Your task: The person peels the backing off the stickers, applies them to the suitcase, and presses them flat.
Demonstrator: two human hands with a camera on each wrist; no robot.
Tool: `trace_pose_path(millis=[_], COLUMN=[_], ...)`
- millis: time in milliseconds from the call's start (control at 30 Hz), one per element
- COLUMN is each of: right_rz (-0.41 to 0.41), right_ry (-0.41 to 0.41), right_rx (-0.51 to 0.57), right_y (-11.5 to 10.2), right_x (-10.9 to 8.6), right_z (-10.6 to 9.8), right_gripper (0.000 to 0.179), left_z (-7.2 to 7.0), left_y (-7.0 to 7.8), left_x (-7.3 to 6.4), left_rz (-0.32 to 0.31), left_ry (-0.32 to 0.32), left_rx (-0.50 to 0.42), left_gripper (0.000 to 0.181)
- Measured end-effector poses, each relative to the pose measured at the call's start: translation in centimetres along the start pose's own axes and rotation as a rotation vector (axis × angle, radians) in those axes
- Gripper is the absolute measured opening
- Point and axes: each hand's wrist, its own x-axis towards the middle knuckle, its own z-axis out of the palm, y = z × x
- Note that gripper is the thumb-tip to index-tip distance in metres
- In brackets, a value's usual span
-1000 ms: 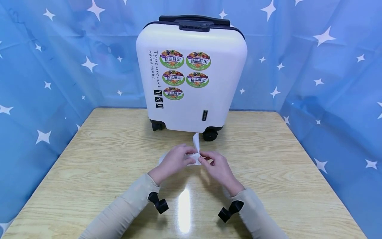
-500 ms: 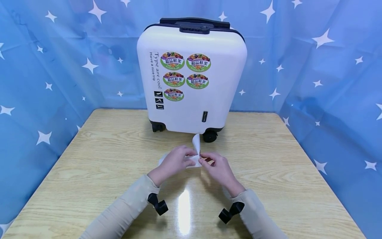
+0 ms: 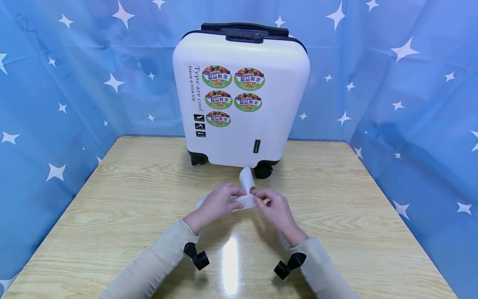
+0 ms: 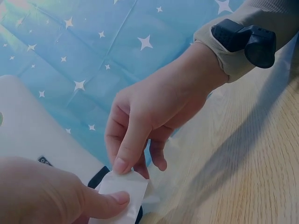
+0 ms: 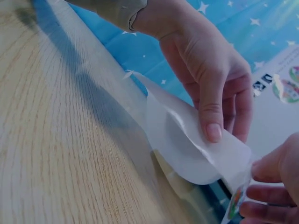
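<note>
A white strip of sticker backing (image 3: 246,179) is bent upward between my hands, in front of the suitcase. A fruit sticker (image 3: 252,190) shows on its raised part, close to my right fingertips; the right wrist view shows a sticker's coloured edge too. My left hand (image 3: 221,200) pinches the flat part of the strip from the left, thumb on top. From the right, my right hand (image 3: 275,207) pinches the strip between thumb and forefinger at the bend. Whether the sticker's edge is lifted from the backing, I cannot tell. More of the strip curls below my left hand in the right wrist view.
A white suitcase (image 3: 276,104) stands upright at the back of the wooden table (image 3: 112,207), with several oval fruit stickers (image 3: 249,79) on its front. A blue curtain with white stars (image 3: 377,91) hangs behind and at both sides.
The raised end of the strip has turned and tilts to the left, bringing the sticker into view. My right fingers have moved slightly right; the left hand is nearly still.
</note>
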Motion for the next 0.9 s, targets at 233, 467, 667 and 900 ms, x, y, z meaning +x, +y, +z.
trace_pose_path(millis=[233, 467, 667, 900], right_rz=[0.025, 0.044, 0.072, 0.076], right_ry=[0.015, 0.032, 0.039, 0.069], right_rx=[-0.011, -0.012, -0.006, -0.007], right_y=[0.2, 0.5, 0.7, 1.1], right_x=[0.0, 0.0, 0.0, 0.0], right_z=[-0.2, -0.7, -1.0, -1.3], right_gripper=[0.003, 0.003, 0.003, 0.004], left_z=[-0.2, -0.3, -0.3, 0.0], left_y=[-0.1, -0.2, -0.6, -1.2], left_x=[-0.2, -0.5, -0.7, -1.0], left_rz=[-0.025, -0.05, -0.047, -0.05], left_ry=[-0.01, -0.014, -0.008, -0.007], left_rx=[0.003, 0.0, 0.017, 0.037], left_gripper=[0.028, 0.03, 0.029, 0.03])
